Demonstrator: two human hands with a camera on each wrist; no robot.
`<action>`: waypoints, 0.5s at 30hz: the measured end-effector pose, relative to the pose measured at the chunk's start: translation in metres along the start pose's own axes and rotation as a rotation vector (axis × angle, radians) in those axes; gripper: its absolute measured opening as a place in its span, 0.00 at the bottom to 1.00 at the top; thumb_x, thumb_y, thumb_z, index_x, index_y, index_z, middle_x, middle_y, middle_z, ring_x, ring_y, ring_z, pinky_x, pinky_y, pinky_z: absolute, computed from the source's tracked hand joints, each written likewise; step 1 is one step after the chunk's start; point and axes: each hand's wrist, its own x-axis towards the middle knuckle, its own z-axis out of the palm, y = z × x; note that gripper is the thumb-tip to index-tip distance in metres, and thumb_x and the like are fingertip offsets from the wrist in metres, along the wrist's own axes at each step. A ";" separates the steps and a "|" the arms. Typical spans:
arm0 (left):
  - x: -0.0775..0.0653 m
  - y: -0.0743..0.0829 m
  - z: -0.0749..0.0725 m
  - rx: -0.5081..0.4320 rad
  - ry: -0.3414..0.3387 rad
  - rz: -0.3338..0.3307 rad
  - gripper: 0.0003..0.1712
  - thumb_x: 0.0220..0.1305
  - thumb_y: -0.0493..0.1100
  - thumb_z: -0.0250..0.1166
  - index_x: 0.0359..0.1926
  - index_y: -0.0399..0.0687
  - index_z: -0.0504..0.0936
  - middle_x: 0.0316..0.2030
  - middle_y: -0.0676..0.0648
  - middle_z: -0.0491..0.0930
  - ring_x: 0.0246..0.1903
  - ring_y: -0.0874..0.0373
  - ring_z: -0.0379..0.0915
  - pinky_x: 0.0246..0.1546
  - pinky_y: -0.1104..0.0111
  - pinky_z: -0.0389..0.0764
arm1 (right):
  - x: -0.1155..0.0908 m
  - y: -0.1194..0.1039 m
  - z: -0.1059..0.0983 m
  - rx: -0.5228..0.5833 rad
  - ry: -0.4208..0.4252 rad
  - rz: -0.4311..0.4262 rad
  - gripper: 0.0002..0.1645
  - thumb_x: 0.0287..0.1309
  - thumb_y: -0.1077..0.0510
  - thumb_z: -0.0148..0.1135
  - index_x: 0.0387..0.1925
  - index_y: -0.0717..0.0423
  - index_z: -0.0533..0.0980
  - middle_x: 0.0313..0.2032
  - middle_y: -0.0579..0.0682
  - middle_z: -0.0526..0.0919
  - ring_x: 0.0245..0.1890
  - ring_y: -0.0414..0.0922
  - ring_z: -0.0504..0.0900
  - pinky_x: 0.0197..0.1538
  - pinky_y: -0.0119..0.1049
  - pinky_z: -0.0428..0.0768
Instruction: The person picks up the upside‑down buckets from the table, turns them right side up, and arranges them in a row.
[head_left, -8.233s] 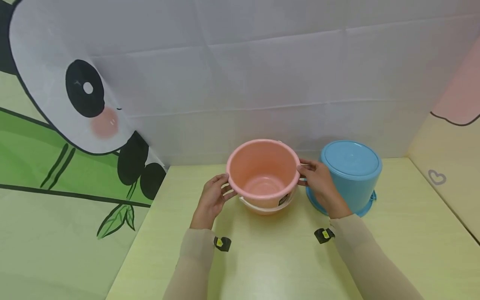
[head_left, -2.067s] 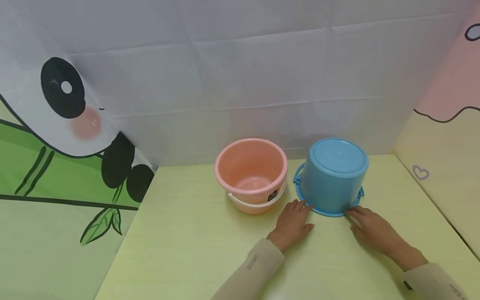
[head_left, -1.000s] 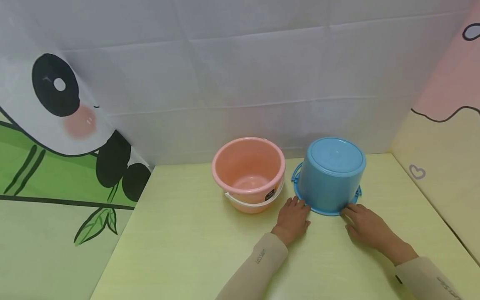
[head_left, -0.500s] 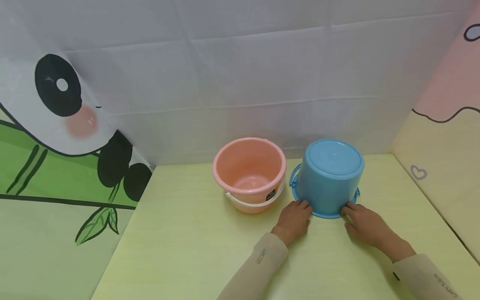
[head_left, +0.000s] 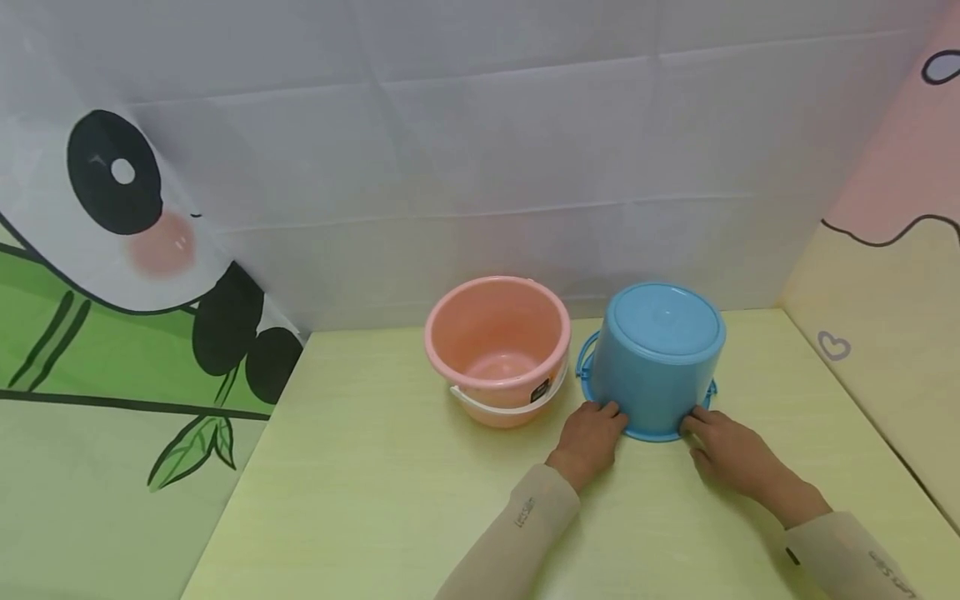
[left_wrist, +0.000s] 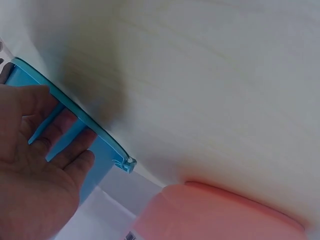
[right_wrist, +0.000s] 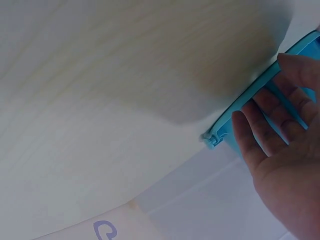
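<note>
A blue bucket [head_left: 656,375] stands upside down on the table at the right in the head view. My left hand [head_left: 590,442] grips its rim at the front left, fingers bent over the edge. On the front right, my right hand [head_left: 738,458] holds the same rim. Both wrist views show the left hand [left_wrist: 40,160] and the right hand [right_wrist: 285,130] with fingers against the bucket wall and thumb at the rim. A pink bucket [head_left: 498,325] sits upright just left of the blue one, its white handle [head_left: 513,408] hanging down in front.
The pale yellow-green table [head_left: 360,483] meets a white cloth backdrop [head_left: 487,150] close behind both buckets. A printed panel [head_left: 90,467] borders the left side, and another printed panel [head_left: 885,317] the right.
Both hands held the pink bucket's rim at first, then moved right to the blue bucket. Over the last second the blue bucket has slid slightly toward me, and my left fingers have bent more.
</note>
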 end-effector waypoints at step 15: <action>-0.003 0.000 0.004 0.000 0.045 0.021 0.15 0.75 0.42 0.66 0.58 0.62 0.84 0.52 0.57 0.79 0.50 0.61 0.74 0.63 0.70 0.75 | -0.003 -0.002 -0.004 -0.014 0.010 -0.004 0.19 0.49 0.69 0.79 0.41 0.56 0.80 0.39 0.48 0.79 0.36 0.48 0.81 0.36 0.47 0.84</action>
